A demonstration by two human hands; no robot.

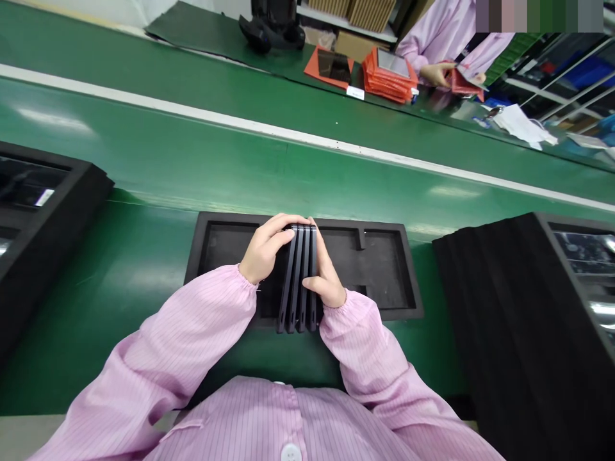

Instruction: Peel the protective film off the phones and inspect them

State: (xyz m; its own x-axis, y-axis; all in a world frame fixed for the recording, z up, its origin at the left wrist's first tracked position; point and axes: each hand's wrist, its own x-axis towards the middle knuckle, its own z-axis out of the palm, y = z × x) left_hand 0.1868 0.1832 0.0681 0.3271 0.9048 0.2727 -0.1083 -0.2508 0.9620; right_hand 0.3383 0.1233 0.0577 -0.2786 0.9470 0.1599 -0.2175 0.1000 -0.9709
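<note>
Several slim dark tablet-like devices [298, 282] stand on edge side by side, pressed together between my hands. My left hand [270, 246] grips the far left end of the bunch, its thumb resting on the top edges. Along the right face lies my right hand [327, 272], with its thumb bent over the near top edges. Beneath them is a black foam tray [414, 282] with recessed compartments. The lower ends of the devices reach over the tray's near rim. Whether they touch the tray floor I cannot tell.
At the right rises a tall stack of black foam trays [490, 301]; another stack [52, 224] stands at the left. Beyond a white strip [288, 130] on the green bench, a person handles a red sleeve [464, 83] beside a pile of red sleeves [387, 77].
</note>
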